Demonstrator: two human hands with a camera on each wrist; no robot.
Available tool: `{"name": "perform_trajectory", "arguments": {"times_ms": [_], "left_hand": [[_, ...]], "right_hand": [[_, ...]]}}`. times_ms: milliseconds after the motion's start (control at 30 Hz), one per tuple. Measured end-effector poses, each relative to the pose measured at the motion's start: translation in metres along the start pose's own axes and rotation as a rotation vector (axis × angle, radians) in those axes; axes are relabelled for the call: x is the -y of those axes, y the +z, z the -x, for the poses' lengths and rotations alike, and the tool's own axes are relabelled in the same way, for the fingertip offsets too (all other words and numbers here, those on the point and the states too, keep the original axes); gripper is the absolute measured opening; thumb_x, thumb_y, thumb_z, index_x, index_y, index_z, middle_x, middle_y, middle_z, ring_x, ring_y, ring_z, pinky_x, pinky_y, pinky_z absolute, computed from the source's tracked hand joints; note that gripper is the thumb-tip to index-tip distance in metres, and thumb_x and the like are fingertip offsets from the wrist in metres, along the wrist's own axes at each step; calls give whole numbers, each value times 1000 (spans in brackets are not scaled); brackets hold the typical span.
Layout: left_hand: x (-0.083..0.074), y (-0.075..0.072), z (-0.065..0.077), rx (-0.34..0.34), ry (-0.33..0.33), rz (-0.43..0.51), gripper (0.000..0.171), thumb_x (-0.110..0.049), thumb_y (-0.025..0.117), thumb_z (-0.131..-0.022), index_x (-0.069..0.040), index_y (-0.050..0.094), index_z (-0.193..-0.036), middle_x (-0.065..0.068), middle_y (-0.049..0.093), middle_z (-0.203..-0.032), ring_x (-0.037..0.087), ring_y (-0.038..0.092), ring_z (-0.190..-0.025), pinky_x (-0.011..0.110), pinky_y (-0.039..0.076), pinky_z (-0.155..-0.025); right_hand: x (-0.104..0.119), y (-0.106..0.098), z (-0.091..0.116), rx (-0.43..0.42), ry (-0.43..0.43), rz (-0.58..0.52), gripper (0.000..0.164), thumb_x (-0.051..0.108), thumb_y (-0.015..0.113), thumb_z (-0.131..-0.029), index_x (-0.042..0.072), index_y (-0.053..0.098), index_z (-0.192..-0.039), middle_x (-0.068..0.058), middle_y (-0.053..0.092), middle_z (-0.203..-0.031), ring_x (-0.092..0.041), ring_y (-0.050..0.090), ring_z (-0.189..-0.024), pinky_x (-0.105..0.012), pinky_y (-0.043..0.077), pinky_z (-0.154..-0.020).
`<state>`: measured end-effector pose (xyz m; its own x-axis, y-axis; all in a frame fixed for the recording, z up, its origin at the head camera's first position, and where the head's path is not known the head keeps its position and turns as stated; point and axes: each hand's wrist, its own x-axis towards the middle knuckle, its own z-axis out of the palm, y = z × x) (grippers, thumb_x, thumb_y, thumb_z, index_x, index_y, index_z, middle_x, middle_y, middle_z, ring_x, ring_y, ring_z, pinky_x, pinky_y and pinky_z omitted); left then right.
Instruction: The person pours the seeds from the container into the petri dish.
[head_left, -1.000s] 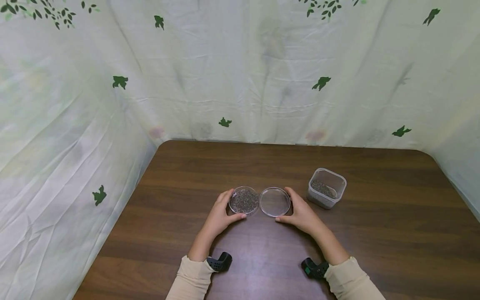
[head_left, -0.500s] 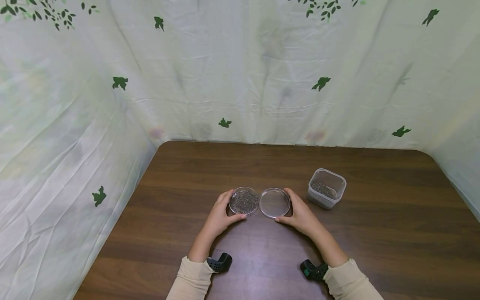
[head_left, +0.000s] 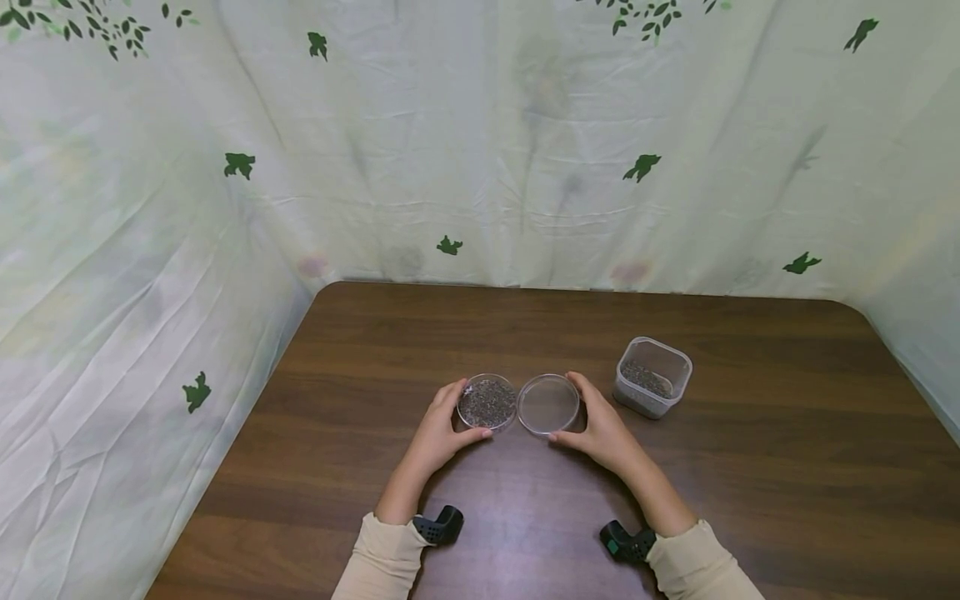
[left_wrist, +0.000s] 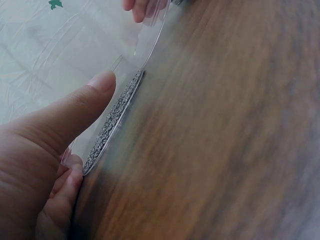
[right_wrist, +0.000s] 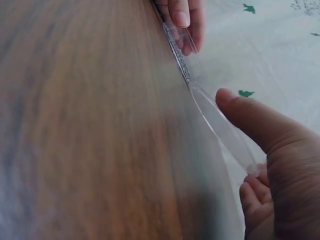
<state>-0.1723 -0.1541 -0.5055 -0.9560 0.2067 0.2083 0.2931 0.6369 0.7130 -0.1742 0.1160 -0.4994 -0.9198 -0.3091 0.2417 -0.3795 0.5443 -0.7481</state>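
A clear round petri dish [head_left: 487,402] with a layer of dark grey granules sits on the table at the middle of the head view. My left hand [head_left: 438,429] grips its left side between thumb and fingers. Beside it on the right is a clear, shallow petri dish lid [head_left: 549,406], with nothing inside. My right hand [head_left: 602,429] pinches this lid at its right side. In the right wrist view the lid [right_wrist: 220,122] looks tilted, its near side raised off the wood. The granules [left_wrist: 114,121] show through the dish wall in the left wrist view.
A clear square plastic tub [head_left: 653,377] with similar granules in the bottom stands behind and right of my right hand. The brown wooden table [head_left: 787,433] reaches back to a pale curtain [head_left: 480,150] with green leaf and bird prints.
The lid and my right hand have shifted very slightly to the left and upward in the head view. My left hand and the dish hold nearly still.
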Motion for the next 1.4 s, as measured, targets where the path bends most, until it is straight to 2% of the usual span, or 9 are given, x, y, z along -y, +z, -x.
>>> {"name": "perform_trajectory", "arguments": {"times_ms": [667, 1400], "left_hand": [[-2, -2, 0, 1, -3, 1, 89, -31, 80, -65, 3, 36, -134, 22, 39, -130, 34, 37, -120, 45, 29, -98], [-1, -1, 1, 4, -9, -1, 89, -32, 80, -65, 2, 36, -135, 22, 38, -131, 34, 36, -120, 46, 29, -98]], "right_hand": [[15, 0, -6, -30, -65, -50, 94, 29, 82, -64, 1, 29, -136, -13, 37, -136, -26, 35, -123, -45, 31, -97], [26, 6, -15, -10, -34, -91, 93, 37, 79, -65, 7, 30, -137, -10, 37, -137, -25, 34, -125, -46, 30, -97]]}}
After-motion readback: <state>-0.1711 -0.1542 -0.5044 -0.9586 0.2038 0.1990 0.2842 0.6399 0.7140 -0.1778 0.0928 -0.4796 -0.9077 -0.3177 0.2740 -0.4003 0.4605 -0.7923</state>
